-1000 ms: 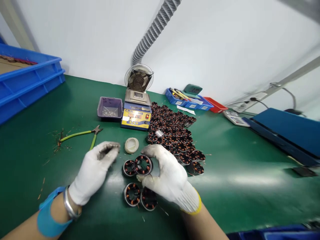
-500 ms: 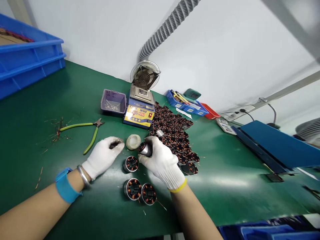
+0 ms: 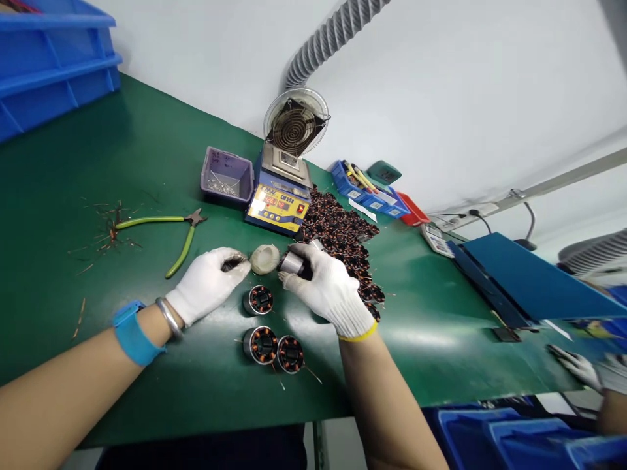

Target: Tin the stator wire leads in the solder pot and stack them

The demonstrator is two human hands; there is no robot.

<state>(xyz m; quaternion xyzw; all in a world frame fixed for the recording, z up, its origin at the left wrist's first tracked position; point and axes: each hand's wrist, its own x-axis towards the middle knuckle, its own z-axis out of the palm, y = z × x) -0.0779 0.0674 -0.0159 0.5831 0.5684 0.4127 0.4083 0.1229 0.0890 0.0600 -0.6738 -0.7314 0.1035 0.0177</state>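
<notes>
My right hand [image 3: 328,287], in a white glove, grips a motor stator [image 3: 292,263], a silver ring lying on its side; its windings are turned from view. Close to its left sits a small whitish round dish [image 3: 265,259] with a hollow top. My left hand [image 3: 208,284], also gloved, is near the dish's left side with fingers curled to the thumb; a dark patch shows there, and whether it holds anything cannot be made out. Three upright stators with copper windings, a single one [image 3: 259,299] and a pair [image 3: 261,344], stand below the dish.
Green-handled cutting pliers [image 3: 151,220] lie left, beside wire scraps [image 3: 115,232]. Behind are a purple bin [image 3: 226,176], a solder pot [image 3: 279,207] with a fan [image 3: 294,128], and many massed stators [image 3: 337,222]. A co-worker's gloved hand [image 3: 575,365] shows far right.
The stator in my right hand has turned, its wound end no longer facing me. My left hand keeps its curled pose. The view has shifted, and a co-worker's hands have come into sight at right.
</notes>
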